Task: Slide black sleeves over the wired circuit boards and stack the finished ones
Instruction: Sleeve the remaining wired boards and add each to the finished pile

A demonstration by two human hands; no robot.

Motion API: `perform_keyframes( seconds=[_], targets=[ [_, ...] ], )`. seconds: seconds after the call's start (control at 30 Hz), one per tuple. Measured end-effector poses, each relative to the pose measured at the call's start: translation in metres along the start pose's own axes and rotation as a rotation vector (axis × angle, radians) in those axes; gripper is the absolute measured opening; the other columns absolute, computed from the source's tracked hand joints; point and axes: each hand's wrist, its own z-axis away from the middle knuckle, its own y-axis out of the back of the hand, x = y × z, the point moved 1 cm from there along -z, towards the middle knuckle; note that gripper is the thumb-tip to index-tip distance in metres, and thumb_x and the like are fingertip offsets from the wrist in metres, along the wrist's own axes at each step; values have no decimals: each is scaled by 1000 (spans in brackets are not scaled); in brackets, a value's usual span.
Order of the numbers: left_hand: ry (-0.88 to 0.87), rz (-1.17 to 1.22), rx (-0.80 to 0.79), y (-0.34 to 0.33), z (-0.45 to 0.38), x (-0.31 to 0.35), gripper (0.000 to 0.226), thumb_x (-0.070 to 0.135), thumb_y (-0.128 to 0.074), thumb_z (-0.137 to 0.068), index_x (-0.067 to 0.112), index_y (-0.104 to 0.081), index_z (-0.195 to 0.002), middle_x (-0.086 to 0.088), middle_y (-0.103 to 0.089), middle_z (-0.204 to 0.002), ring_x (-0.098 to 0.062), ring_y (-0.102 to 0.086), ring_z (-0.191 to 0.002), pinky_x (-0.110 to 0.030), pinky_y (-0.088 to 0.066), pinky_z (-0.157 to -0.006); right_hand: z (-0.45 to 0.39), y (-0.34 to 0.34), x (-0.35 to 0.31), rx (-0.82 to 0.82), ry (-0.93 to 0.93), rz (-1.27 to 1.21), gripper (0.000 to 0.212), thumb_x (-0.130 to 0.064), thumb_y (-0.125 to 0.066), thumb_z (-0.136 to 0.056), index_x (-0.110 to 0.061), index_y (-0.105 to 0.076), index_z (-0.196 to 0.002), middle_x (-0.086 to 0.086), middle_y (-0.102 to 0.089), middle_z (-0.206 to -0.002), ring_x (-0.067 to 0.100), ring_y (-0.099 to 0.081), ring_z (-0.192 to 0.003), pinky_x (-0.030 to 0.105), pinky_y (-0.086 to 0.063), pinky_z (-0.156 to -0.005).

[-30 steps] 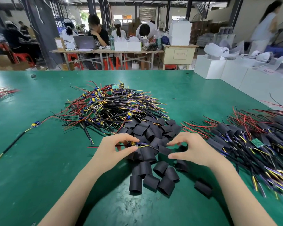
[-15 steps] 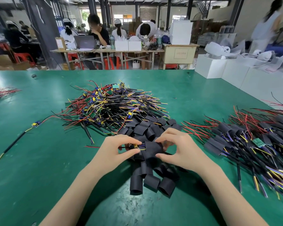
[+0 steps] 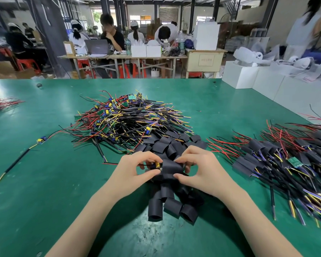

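Both hands meet above the near middle of the green table (image 3: pixel 44 182); the left hand (image 3: pixel 132 173) pinches a small circuit board (image 3: pixel 157 165) between thumb and fingers, its yellow component showing just at the mouth of a black sleeve (image 3: pixel 171 166); the right hand (image 3: pixel 202 173) grips that sleeve between thumb below and fingertips above, so the board's end sits at or just inside the sleeve's left opening; how far in it reaches cannot be told; thin wires trail from the board leftward under the left hand, a red one lying on the table surface.

Directly beneath the hands lies a heap of loose black sleeves (image 3: pixel 172 206), running from the near middle of the table away toward the centre; behind it, at the centre of the table, is a tangled pile of bare wired boards (image 3: pixel 130 117), green boards with yellow and blue parts and red, black, yellow and purple leads; the two heaps touch where they meet.

Toward the right edge of the table lies the stack of finished pieces (image 3: pixel 278 158), boards already covered in black sleeves with wires fanning out; one wired board (image 3: pixel 42 140) lies alone toward the left edge, its black cable stretching to the near left; a small bundle of red wires (image 3: pixel 4 102) rests at the far left edge.
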Motion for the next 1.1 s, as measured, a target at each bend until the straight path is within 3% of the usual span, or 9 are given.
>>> perform_keyframes(
  seconds=[0.17,0.3,0.5,0.73,0.93,1.1],
  targets=[
    [-4,56,11,1,-1,3,31,7,-78,-79,20,-67,-105,15,-71,-98,-6,-66,-96,-23,-50,-82,-1,-3,-2,16,-8,-9,31,-28,-80,-68,-15,-75,-96,-6,-57,-85,6,-57,-67,31,-51,-72],
    [-15,53,5,0,-1,2,25,2,-76,-79,18,-71,-98,12,-70,-99,-9,-65,-97,-29,-51,-84,-1,-5,-2,-20,15,-26,32,-29,-81,-69,-16,-74,-98,-6,-57,-88,4,-57,-70,28,-50,-73],
    [-1,189,24,3,-3,-2,38,-8,-74,-77,17,-69,-105,6,-71,-100,-14,-69,-96,-24,-54,-89,-1,-4,-4,46,-11,-63,29,-28,-80,-68,-17,-75,-94,-4,-60,-86,7,-59,-68,32,-53,-71],
    [96,235,-3,3,-2,-6,28,7,-84,-73,22,-73,-95,3,-75,-90,-14,-71,-86,-30,-57,-85,-2,-5,-5,59,-26,-91,27,-19,-82,-64,-19,-75,-90,-5,-60,-84,8,-58,-68,24,-50,-70],
    [166,308,-101,7,-3,-8,39,-1,-79,-77,20,-69,-108,2,-74,-97,-15,-70,-92,-24,-54,-88,-2,-6,-6,46,-7,-67,30,-17,-82,-65,-14,-74,-93,-2,-59,-87,12,-59,-71,34,-52,-73],
    [203,209,-13,6,-3,-6,20,-2,-80,-74,12,-72,-85,0,-75,-82,-13,-73,-78,-29,-58,-80,-1,-5,-5,54,-7,-63,28,-17,-81,-67,-13,-74,-94,-3,-59,-89,9,-58,-70,33,-52,-73]
  ],
)
